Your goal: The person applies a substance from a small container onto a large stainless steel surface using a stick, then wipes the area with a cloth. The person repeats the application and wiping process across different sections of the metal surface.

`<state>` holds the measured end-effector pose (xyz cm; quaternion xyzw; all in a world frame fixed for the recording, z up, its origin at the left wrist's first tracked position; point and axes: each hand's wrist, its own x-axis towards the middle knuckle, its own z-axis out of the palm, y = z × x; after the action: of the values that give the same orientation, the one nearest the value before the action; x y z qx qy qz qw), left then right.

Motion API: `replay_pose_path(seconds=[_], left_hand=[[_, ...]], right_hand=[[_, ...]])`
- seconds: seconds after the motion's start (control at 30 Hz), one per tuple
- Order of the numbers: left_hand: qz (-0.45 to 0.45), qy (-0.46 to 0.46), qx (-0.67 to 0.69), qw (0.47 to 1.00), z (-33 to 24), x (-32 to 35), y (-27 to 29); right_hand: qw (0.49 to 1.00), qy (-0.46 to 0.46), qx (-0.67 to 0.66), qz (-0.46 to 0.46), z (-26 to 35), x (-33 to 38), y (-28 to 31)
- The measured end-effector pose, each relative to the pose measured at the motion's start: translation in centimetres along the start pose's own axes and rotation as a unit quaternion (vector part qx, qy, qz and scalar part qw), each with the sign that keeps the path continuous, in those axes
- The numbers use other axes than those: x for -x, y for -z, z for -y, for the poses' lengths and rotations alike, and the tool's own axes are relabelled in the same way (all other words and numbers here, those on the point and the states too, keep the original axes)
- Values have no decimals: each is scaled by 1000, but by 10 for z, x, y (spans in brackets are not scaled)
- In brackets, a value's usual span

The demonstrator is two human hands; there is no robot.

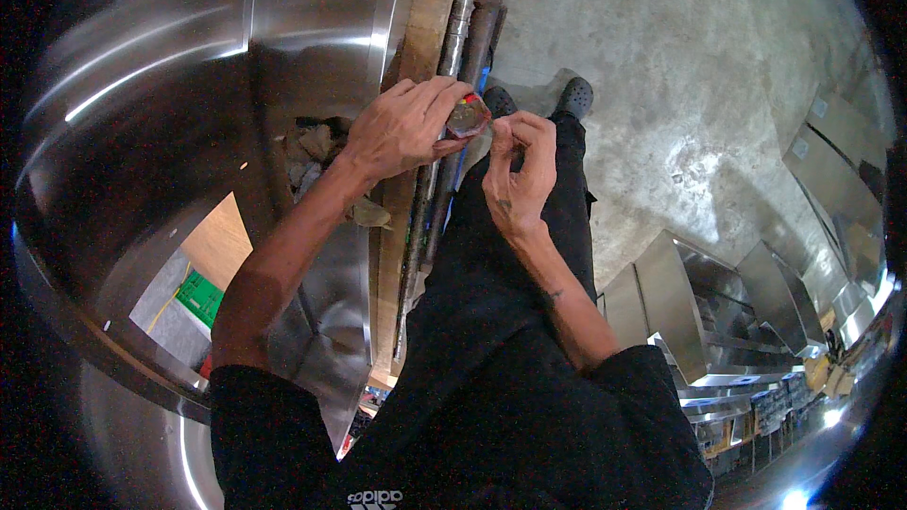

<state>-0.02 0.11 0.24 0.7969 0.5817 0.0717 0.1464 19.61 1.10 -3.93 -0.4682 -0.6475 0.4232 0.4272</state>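
My left hand [402,127] is closed around a small round container [467,118]. One end of it faces up, glassy and brownish, with red and yellow patches near its rim. Just right of it, my right hand [521,175] is closed, thumb and forefinger pinched together close to the container's edge. Whatever may be between those fingertips is too small to make out. Beneath my left wrist, crumpled brownish cloth [310,153] lies on a stainless steel surface [316,0].
A wooden edge [420,14] and a silvery pipe-like length [458,14] run along the steel. Left of my forearm, a cut-out shows a green piece [200,297]. Concrete floor [652,28] extends to the right, with steel cabinets [699,312] standing there.
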Motion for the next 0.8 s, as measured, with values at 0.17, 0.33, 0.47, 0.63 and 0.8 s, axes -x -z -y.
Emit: replay_pose_path(seconds=[0.17, 0.33, 0.47, 0.63, 0.8], left_hand=[[-14, -6, -8, 1000, 2, 1, -2], [20, 22, 11, 999, 1, 1, -1], [1, 11, 18, 1000, 1, 4, -3], [22, 11, -16, 1000, 1, 2, -1], [-8, -21, -57, 998, 4, 1, -2]], right_hand=[[1000, -1, 14, 28, -5, -1, 0], [999, -17, -12, -33, 7, -2, 8], [987, -71, -91, -110, 13, -24, 5], [926, -215, -246, -188, 27, -116, -37], [858, -214, -413, -216, 18, -184, -103]])
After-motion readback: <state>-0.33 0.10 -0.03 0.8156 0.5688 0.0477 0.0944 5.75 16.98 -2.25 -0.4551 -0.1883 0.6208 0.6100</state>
